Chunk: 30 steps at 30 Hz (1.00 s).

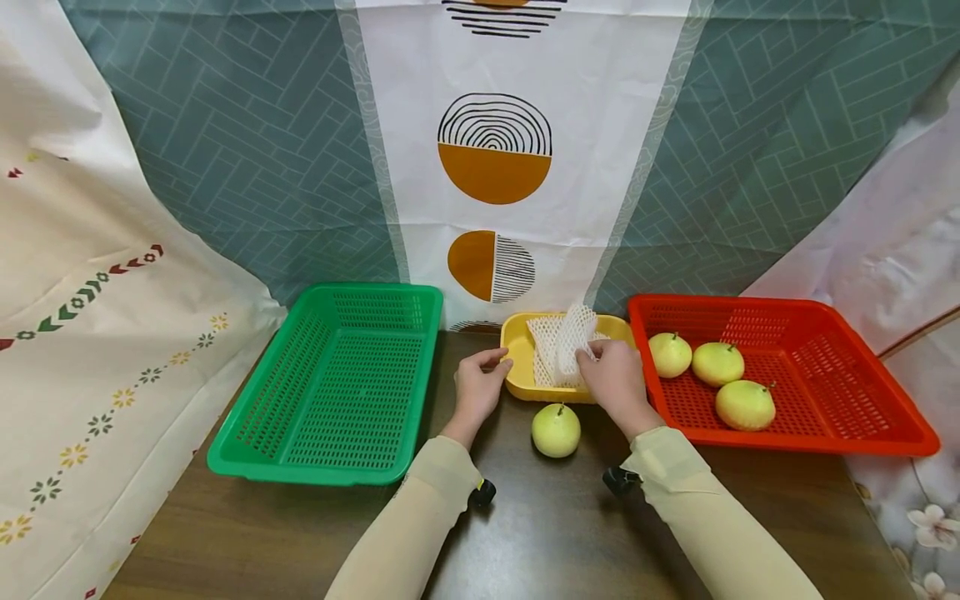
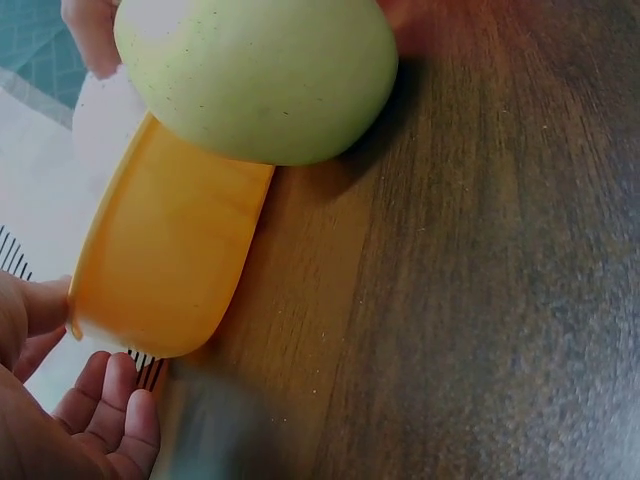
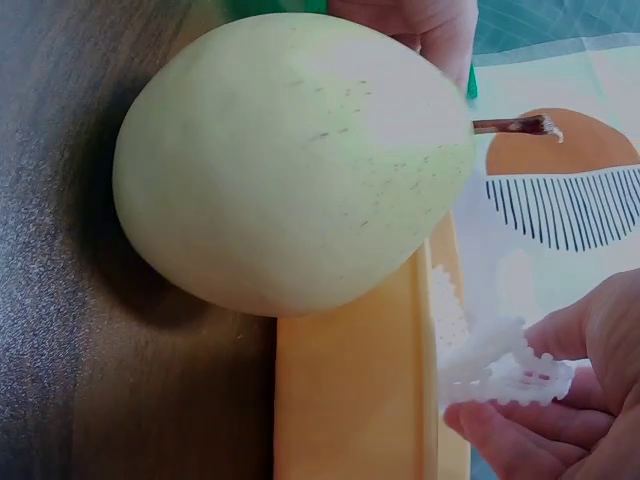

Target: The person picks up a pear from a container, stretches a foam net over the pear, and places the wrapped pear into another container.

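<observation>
My right hand (image 1: 613, 379) pinches a white foam fruit net (image 1: 576, 337) between thumb and fingers, raised over the yellow tray (image 1: 517, 385). In the right wrist view the net's bumpy open end (image 3: 510, 375) shows at the fingertips. More white nets (image 1: 545, 337) lie inside the tray. At the tray's left side, my left hand (image 1: 480, 385) holds the rim by thumb and index finger; its other fingers curl loosely outside the wall. A pale green pear (image 1: 556, 431) stands on the table just in front of the tray, between my wrists, stem up, touched by neither hand.
To the left is a green perforated basket (image 1: 352, 400) with nothing in it. On the right, a red basket (image 1: 817, 400) holds several pears (image 1: 745, 405) toward its left side. A patterned cloth (image 1: 495, 267) hangs right behind the tray. Wooden tabletop (image 1: 540, 533) spans the front.
</observation>
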### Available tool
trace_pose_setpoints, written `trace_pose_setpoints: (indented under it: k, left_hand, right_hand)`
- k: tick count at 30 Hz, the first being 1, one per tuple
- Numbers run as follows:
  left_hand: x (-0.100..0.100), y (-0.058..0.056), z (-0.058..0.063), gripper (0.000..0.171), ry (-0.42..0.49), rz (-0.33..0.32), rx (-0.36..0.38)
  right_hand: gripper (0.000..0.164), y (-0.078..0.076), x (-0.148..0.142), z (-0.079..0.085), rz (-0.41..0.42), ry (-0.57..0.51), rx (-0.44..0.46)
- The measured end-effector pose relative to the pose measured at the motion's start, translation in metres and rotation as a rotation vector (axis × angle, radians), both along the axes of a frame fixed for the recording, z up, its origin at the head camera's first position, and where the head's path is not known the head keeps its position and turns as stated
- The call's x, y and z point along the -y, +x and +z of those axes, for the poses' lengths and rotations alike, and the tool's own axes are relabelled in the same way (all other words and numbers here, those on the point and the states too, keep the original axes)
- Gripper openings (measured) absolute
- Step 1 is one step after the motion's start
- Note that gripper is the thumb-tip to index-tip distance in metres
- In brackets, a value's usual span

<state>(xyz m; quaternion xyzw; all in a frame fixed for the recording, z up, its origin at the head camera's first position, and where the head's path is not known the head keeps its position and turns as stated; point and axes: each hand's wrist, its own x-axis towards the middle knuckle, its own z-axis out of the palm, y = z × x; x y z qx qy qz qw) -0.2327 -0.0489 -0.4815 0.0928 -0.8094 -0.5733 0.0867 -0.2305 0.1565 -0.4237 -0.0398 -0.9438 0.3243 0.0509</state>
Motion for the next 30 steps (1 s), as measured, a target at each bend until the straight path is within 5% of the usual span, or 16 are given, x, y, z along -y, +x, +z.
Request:
trace_pose_setpoints:
  k: [16,30]
  left_hand:
    - [-0.001,0.001,0.003,0.022,-0.016,0.002,-0.002]
    - [-0.001,0.002,0.003,0.022,-0.039,-0.001,-0.033]
  right_hand:
    - [0.026,0.002,0.005,0.008,0.016,-0.048,-0.209]
    - [0.028,0.003,0.008,0.013,0.072,-0.098,-0.259]
